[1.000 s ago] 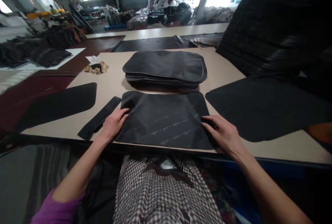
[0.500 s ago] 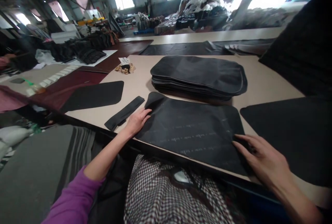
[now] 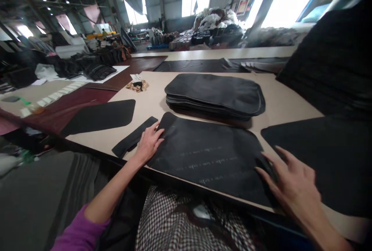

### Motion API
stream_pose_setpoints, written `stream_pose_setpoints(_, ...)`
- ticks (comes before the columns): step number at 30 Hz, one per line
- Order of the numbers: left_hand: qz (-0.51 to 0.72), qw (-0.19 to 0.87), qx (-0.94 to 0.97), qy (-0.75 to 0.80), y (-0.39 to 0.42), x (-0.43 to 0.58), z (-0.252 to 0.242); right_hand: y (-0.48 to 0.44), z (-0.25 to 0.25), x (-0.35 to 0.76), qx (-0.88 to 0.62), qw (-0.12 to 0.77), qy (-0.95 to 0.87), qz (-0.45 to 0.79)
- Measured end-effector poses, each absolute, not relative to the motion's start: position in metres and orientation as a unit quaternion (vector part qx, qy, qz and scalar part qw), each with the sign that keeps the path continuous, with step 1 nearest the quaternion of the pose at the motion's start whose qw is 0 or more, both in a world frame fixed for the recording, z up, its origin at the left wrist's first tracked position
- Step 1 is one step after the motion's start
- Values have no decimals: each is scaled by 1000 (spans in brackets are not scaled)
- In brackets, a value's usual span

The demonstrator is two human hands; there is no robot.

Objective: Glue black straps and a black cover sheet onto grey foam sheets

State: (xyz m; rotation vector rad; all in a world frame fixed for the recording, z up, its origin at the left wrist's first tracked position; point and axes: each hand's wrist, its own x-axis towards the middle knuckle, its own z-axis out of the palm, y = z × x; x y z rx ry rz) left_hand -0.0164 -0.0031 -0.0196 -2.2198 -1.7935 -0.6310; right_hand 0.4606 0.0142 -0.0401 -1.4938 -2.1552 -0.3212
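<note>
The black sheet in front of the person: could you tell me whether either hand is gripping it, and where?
Neither grips it: left hand and right hand rest flat on the black sheet at its side edges.

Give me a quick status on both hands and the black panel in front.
Left hand flat on black panel's left edge. Right hand open, on its right edge. Panel lies flat; narrow black strip beside the left hand, stack of panels behind.
</note>
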Motion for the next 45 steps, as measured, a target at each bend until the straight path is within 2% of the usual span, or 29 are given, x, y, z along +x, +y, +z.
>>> stream_pose_setpoints(6,-192,150,-739,-628,0,-16,-16,20,-68,470,-443,223,-866,-58)
stream_pose_setpoints(10,-184,99,-781,-589,6,-5,-10,21,-75,473,-454,225,-860,-61)
stream_pose_setpoints(13,-129,51,-825,-547,14,4,-11,16,-65,467,-462,224,-856,-60)
stream_pose_setpoints(17,-78,71,-834,-542,28,9,-23,5,-48,457,-489,212,-846,-35)
stream_pose_setpoints(27,-45,114,-848,-515,45,5,-48,0,-19,442,-548,194,-814,-22)
stream_pose_setpoints(35,-35,110,-848,-518,48,3,-51,28,14,352,-517,196,-833,-22)
stream_pose_setpoints(39,-62,112,-841,-525,48,1,-53,31,26,361,-620,169,-766,-9)
stream_pose_setpoints(45,-101,128,-839,-520,49,-2,-61,20,11,456,-754,173,-628,87)
